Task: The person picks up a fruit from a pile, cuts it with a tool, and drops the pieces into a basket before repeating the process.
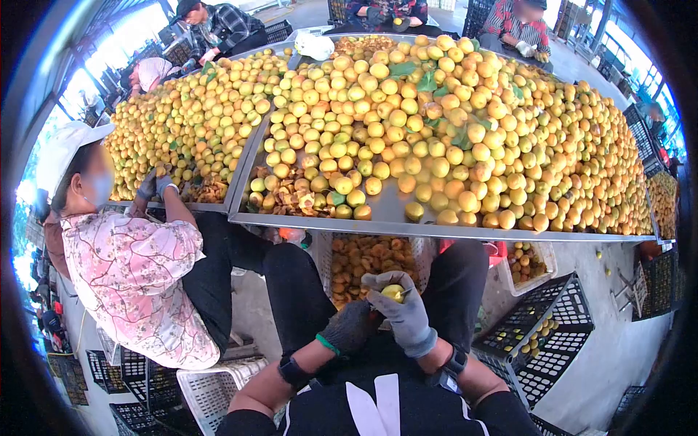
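In a grey glove, my right hand (pixel 403 311) grips a yellow-green apricot (pixel 393 292) above my lap. My left hand (pixel 350 327), in a dark glove with a green cuff, is closed right beside it, close to the fruit. What the left fingers hold, if anything, is hidden. Below and beyond both hands, a white crate (pixel 423 260) between my knees contains many split apricot pieces (pixel 367 260). Ahead is a metal-edged table (pixel 436 230) heaped with whole apricots (pixel 451 145), with cut pieces (pixel 291 192) near its front left.
A person (pixel 134 254) in a floral top works at my left. Several other people sit along the far side. A black crate (pixel 542 338) with a few fruits stands at right, near a white crate (pixel 549 261) of apricots. Another white crate (pixel 211 396) sits at left.
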The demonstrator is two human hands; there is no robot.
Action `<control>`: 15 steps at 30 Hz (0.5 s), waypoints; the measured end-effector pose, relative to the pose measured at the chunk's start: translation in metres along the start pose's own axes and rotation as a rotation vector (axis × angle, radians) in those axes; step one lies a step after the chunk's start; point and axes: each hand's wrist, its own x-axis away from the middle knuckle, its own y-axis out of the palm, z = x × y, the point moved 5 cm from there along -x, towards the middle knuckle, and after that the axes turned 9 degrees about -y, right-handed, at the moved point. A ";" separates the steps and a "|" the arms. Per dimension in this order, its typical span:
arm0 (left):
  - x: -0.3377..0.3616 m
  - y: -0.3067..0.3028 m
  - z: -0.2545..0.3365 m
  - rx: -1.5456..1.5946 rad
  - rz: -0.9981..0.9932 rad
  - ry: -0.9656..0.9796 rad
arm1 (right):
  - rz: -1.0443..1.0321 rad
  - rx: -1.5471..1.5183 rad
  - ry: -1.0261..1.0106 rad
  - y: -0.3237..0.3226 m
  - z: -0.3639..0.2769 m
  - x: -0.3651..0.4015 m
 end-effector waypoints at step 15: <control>0.012 -0.005 0.019 0.161 -0.181 -0.083 | -0.420 0.090 -0.085 0.004 -0.019 -0.002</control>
